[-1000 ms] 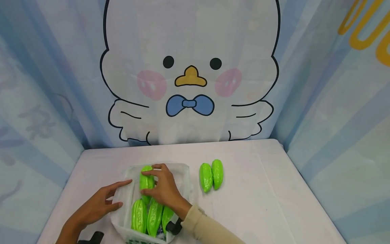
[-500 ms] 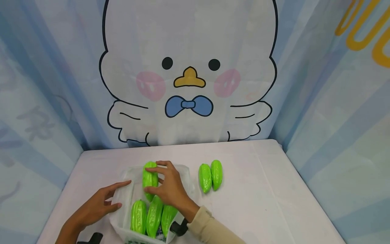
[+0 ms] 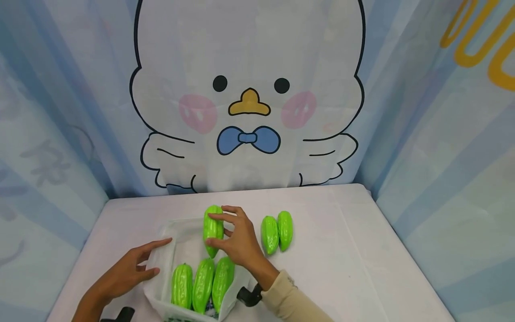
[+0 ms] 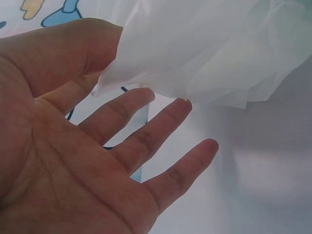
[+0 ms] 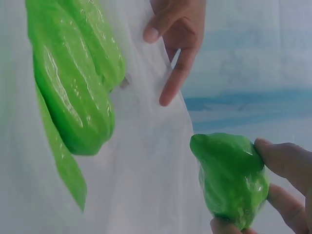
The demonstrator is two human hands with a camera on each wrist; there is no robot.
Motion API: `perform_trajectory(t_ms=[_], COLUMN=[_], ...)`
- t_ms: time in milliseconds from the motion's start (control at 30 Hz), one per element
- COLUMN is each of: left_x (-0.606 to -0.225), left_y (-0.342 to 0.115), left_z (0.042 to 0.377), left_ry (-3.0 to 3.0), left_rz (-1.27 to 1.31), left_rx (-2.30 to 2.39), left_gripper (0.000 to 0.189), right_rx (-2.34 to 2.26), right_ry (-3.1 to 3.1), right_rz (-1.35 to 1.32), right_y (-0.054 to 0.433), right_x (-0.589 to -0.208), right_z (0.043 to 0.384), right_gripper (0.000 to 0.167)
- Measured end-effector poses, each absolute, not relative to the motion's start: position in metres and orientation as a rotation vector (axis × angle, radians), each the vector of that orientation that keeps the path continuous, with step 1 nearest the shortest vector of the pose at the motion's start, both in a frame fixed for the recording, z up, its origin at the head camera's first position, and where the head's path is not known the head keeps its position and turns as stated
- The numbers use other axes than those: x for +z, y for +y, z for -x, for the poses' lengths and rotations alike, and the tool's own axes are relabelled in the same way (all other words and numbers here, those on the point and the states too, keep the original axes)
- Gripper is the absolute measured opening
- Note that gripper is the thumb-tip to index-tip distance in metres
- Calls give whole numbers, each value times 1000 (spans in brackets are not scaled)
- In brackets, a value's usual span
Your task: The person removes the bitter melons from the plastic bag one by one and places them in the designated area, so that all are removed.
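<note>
My right hand pinches a shiny green ridged bitter melon between thumb and fingertips, above the far part of a white container lined with thin white plastic. In the right wrist view the held bitter melon shows end-on, with fingertips around its side. Several more bitter melons lie side by side in the near half of the container. My left hand stays at the container's left side, thumb and index finger spread. In the left wrist view its fingers are extended, fingertips at the edge of the plastic liner.
Two more bitter melons lie close together on the white-covered table, right of the container. Behind the table hangs a curtain printed with a cartoon bird, and side curtains stand left and right.
My right hand has lifted the bitter melon from the container's far left part and carried it up and to the right. My left hand has stayed in place.
</note>
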State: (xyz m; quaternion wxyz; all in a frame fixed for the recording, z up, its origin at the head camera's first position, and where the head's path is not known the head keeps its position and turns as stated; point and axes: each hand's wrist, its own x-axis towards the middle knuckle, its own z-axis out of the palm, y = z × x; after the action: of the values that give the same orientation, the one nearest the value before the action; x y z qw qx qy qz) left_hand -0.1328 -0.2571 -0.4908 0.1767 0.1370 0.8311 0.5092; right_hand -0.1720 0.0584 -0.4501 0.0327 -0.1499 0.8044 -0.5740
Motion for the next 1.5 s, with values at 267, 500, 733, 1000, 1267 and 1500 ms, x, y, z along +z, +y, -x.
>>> perform_trajectory(t_ms=[267, 500, 733, 1000, 1267, 1500], left_x=[-490, -490, -490, -491, -490, -489], left_y=[-257, -256, -256, -256, -256, -255], left_z=[132, 133, 133, 134, 134, 135], left_ry=[2370, 2376, 2392, 2403, 2405, 2414], left_rz=[-403, -405, -403, -412, -406, -406], left_rx=[1439, 1432, 1419, 1418, 1412, 1400], left_gripper=[67, 67, 67, 67, 67, 67], right_rx=[-1799, -1831, -1854, -1868, -1853, -1821], right_ry=[2518, 2528, 2548, 2583, 2605, 2619], right_rz=[414, 352, 270, 181, 61, -11], right_y=[81, 106, 129, 154, 183, 209], right_x=[-452, -457, -460, -460, -460, -458], right_z=[174, 175, 177, 181, 184, 186], right_gripper=[57, 59, 60, 59, 59, 60])
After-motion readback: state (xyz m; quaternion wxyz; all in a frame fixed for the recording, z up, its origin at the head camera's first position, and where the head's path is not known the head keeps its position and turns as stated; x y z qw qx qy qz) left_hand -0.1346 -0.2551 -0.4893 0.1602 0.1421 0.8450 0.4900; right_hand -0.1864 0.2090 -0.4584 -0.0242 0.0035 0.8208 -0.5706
